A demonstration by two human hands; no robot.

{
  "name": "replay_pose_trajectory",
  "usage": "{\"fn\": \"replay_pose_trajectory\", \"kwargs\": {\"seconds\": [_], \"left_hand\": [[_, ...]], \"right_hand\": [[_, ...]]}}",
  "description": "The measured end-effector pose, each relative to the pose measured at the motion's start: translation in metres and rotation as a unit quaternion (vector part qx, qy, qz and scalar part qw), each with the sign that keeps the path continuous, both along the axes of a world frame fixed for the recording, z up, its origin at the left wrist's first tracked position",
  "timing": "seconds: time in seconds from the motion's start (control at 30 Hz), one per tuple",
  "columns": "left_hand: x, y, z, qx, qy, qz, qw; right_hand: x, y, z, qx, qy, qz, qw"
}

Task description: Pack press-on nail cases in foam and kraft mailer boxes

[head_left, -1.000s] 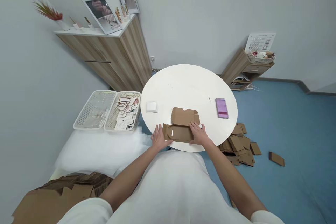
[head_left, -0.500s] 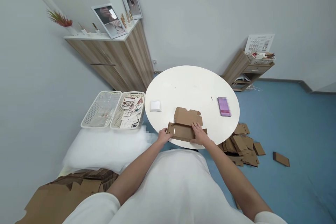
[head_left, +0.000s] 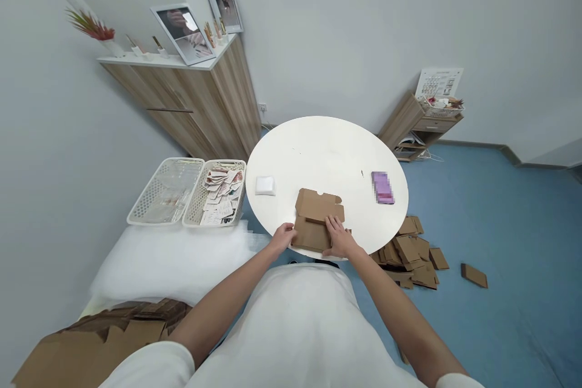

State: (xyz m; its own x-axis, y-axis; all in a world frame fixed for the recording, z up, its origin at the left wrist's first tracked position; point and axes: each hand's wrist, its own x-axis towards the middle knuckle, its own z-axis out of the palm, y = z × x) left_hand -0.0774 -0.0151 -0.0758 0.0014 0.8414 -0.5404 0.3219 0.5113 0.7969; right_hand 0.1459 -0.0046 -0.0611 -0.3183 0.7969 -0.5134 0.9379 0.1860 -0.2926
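A brown cardboard mailer box [head_left: 313, 235], partly folded, lies at the near edge of the round white table [head_left: 313, 145], its notched lid flap [head_left: 313, 201] laid out away from me. At the box's left end, my left hand [head_left: 284, 236] has its fingers closed against the side wall. My right hand [head_left: 337, 239] grips the right end, fingers reaching over the wall and thumb at the front edge. A small stack of white packets [head_left: 265, 185] sits to the left on the table, and a purple, blurred-out item [head_left: 382, 187] to the right.
Two white baskets [head_left: 193, 194] stand left of the table, one filled with printed cards. Below them are white wrapping sheets [head_left: 159, 254] and flat cardboard [head_left: 91, 351]. Folded boxes [head_left: 411, 254] are heaped on the floor at right. A wooden cabinet [head_left: 195, 97] is behind left.
The box's left side flap has been folded in and its end now stands straighter. Both hands stay at the box's two ends. The view has shifted slightly.
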Motion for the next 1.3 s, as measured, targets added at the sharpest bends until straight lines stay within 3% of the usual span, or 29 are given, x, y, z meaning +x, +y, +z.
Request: {"fn": "replay_pose_trajectory", "kwargs": {"seconds": [0.17, 0.37, 0.6, 0.77, 0.93, 1.03, 1.17, 1.3], "left_hand": [[0.009, -0.001, -0.004, 0.052, 0.106, -0.043, 0.992], [0.007, 0.006, -0.010, 0.073, 0.227, -0.152, 0.959], [0.001, 0.009, -0.009, 0.044, 0.276, -0.212, 0.937], [0.009, 0.008, -0.007, 0.037, 0.318, -0.221, 0.921], [0.022, 0.008, -0.005, 0.018, 0.314, -0.175, 0.933], [0.028, 0.007, -0.002, 0.061, 0.255, -0.158, 0.952], [0.035, 0.012, 0.006, 0.126, 0.176, -0.208, 0.954], [0.046, 0.028, 0.013, 0.084, 0.204, -0.243, 0.945]], "right_hand": [[-0.007, -0.001, 0.002, -0.004, -0.023, 0.000, 1.000], [-0.009, -0.002, -0.002, -0.005, -0.038, 0.011, 0.999], [-0.007, -0.012, -0.002, 0.021, -0.047, 0.012, 0.999], [-0.004, -0.015, -0.005, 0.026, -0.043, 0.019, 0.999], [0.005, -0.005, -0.005, 0.031, -0.047, 0.031, 0.998], [0.017, 0.006, -0.004, 0.036, -0.050, 0.029, 0.998], [0.034, 0.024, -0.005, 0.037, -0.045, 0.047, 0.997], [0.041, 0.041, -0.003, 0.037, -0.032, 0.082, 0.995]]}}
